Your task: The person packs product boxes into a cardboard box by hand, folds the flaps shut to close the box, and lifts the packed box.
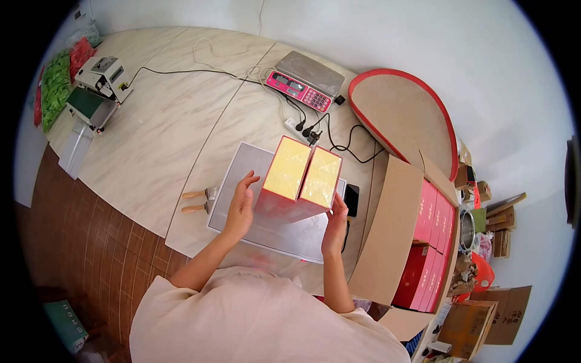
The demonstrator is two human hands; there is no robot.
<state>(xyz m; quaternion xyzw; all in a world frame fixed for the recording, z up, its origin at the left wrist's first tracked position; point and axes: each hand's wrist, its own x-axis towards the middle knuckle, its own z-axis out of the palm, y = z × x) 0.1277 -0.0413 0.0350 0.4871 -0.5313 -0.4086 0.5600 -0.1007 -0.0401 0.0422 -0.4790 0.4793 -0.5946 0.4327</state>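
Note:
Two tall red-sided boxes with shiny yellow tops stand side by side, a narrow gap between them: the left box (287,164) and the right box (321,176). Under them lies a grey metal tray (290,239) with a pale rim. My left hand (239,212) is open, fingers raised, a little to the left of the boxes. On the other side my right hand (334,230) is open, its fingertips close by the right box's lower corner; whether they touch it I cannot tell.
An open carton (378,233) holding several red boxes (433,218) stands at my right. Two wooden-handled tools (195,202) lie left of the tray, a black phone (351,199) right of it. Behind are a power strip (296,128), a pink scale (299,89) and a red-rimmed round tray (402,115).

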